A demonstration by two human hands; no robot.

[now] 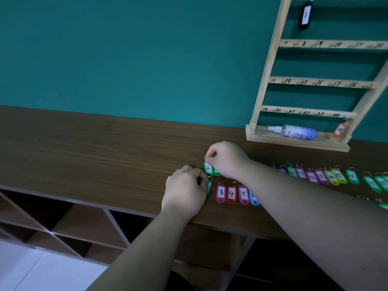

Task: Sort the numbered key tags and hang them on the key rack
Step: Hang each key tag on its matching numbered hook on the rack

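Note:
My right hand [227,159] pinches the ring of a green key tag marked 2 [208,168] just above the wooden counter [105,156]. My left hand [185,190] is closed on another green tag [209,187], mostly hidden by the fingers. Right beside it lie tags 3 [220,193], 4 [231,194] and 5 [243,194], then a blue one partly under my right forearm. Farther right runs a row of several colored tags [321,176]. The wooden key rack [315,80] leans on the teal wall, with a black tag 1 [305,16] and an orange tag [339,130] hanging on it.
A white spray bottle [294,132] lies on the rack's bottom ledge. Open wooden shelf compartments [88,225] sit under the counter's front edge. A few more tags [383,204] lie at the far right edge. White floor shows at the lower left.

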